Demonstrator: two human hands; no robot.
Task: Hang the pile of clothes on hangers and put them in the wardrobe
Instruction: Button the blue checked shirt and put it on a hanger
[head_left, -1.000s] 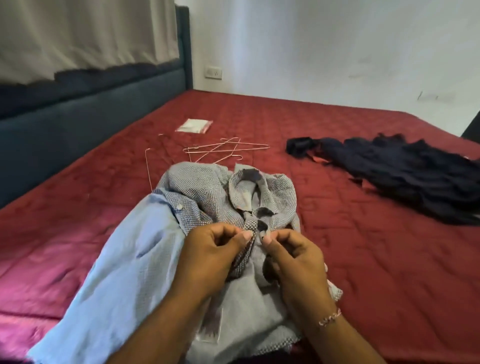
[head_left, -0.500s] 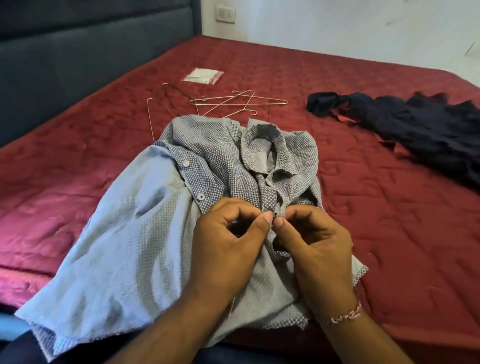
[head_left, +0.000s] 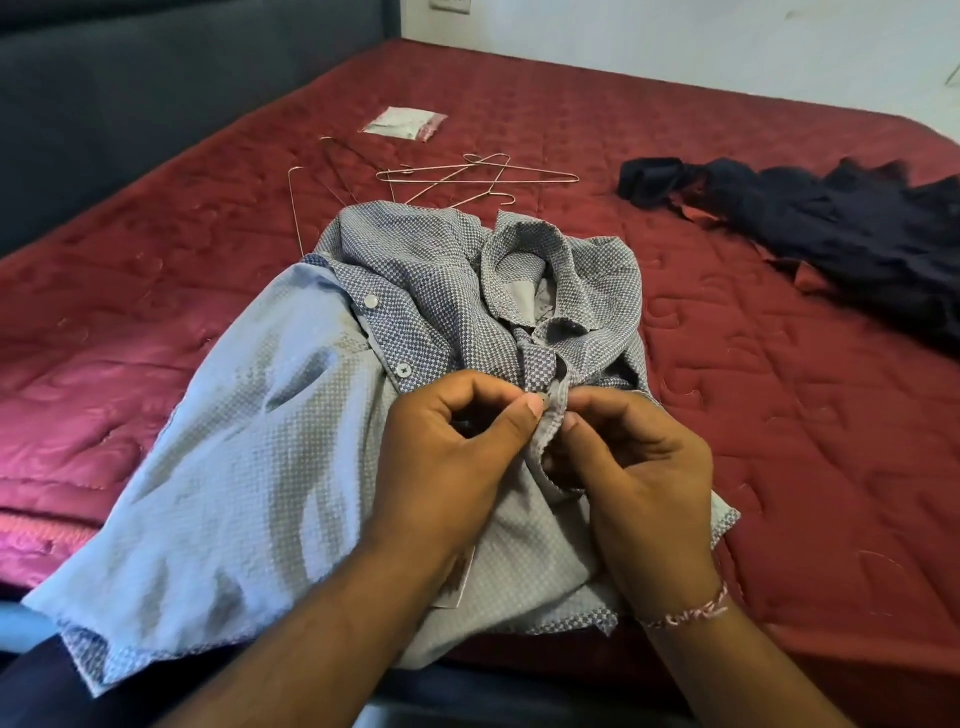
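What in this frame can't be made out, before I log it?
- Head view: whether a hanger is inside the checked shirt; the fabric covers it.
- Whether the button is through its hole; the left hand and right hand pinch the placket and cover it.
- Count of wire hangers: thin and overlapping.
- The dark clothes: cut off by the right edge.
- The packet: contents too small.
- The wardrobe: out of frame.

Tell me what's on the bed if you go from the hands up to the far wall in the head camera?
Hands pinching the checked shirt → wire hangers → small white packet → wall socket.
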